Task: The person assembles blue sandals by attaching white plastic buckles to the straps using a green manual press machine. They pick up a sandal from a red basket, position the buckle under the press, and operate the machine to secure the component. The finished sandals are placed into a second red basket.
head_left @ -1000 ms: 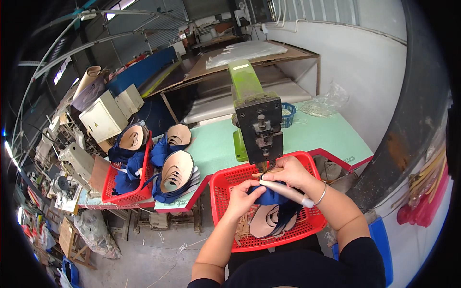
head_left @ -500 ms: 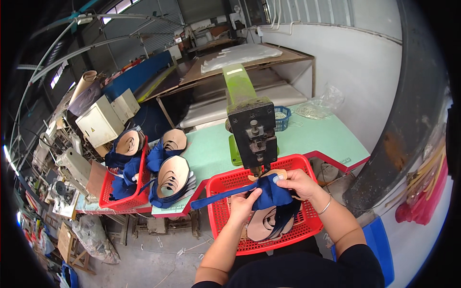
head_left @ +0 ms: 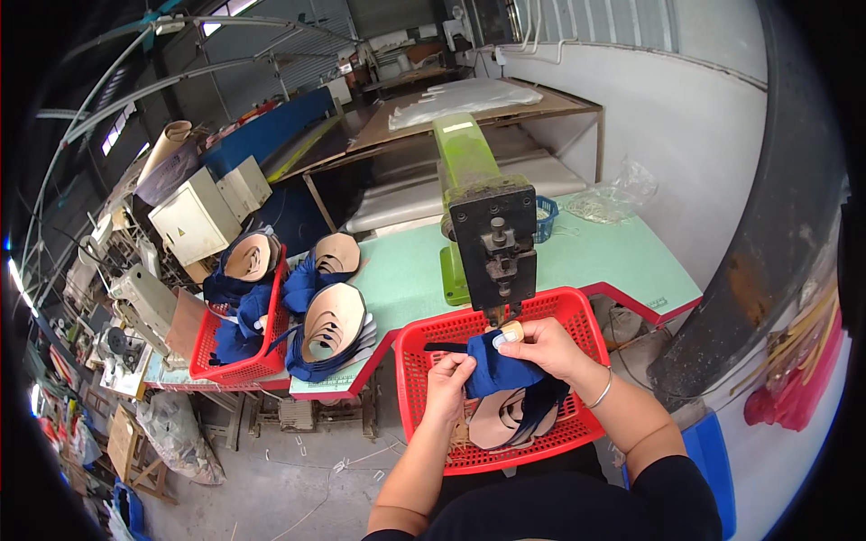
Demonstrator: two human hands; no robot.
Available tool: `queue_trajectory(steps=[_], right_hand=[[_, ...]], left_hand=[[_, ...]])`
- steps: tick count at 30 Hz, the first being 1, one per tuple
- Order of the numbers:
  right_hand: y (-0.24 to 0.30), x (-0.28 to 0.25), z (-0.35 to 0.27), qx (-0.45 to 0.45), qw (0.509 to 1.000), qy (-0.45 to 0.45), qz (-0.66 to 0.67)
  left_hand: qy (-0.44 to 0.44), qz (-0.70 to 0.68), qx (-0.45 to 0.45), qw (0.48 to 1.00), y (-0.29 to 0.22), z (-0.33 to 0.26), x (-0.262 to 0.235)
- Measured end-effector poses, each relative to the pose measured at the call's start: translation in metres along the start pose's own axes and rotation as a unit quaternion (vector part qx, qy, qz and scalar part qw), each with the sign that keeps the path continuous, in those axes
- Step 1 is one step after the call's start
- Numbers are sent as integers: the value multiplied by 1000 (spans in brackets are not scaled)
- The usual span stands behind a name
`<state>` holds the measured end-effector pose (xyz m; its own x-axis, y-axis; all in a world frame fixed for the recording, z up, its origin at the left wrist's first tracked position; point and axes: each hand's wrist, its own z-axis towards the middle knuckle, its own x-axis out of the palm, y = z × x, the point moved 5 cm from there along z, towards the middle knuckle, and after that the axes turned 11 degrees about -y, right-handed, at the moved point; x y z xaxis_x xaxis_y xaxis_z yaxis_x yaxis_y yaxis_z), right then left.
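Left hand [head_left: 446, 380] and right hand [head_left: 550, 349] are clamped on a navy fabric piece [head_left: 499, 374] — left at its left edge, right at its upper right. The piece is held over a red basket [head_left: 413, 371], just below the black front [head_left: 492, 245] of a green machine [head_left: 466, 160] on the bench [head_left: 586, 259].

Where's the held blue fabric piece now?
In the head view, right of centre, the blue fabric piece is pinched by the left hand and right hand, over the nearer red basket.
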<state>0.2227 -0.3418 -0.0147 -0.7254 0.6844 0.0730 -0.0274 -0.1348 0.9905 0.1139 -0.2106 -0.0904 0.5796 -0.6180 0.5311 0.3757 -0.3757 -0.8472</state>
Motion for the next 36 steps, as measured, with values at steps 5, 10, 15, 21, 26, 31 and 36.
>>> queue_trajectory(steps=[5,10,15,21,26,31,36], right_hand=[[14,-14,17,-30,982,55,-178],[45,-16,26,-35,938,118,-323],[39,-21,28,-14,954,122,-272],[36,-19,30,-13,943,146,-299],[37,-36,40,-2,913,219,-344],[55,-33,53,-57,879,242,-408],[44,-31,45,-36,886,228,-401]], left_hand=[[-30,279,87,956,-13,-30,13],[-38,385,291,875,-34,-34,11],[23,352,238,905,-41,-1,46],[20,223,112,968,-27,2,40],[-4,125,62,990,-18,-5,41],[-30,79,72,994,-8,-7,42],[-2,108,67,992,-24,4,36]])
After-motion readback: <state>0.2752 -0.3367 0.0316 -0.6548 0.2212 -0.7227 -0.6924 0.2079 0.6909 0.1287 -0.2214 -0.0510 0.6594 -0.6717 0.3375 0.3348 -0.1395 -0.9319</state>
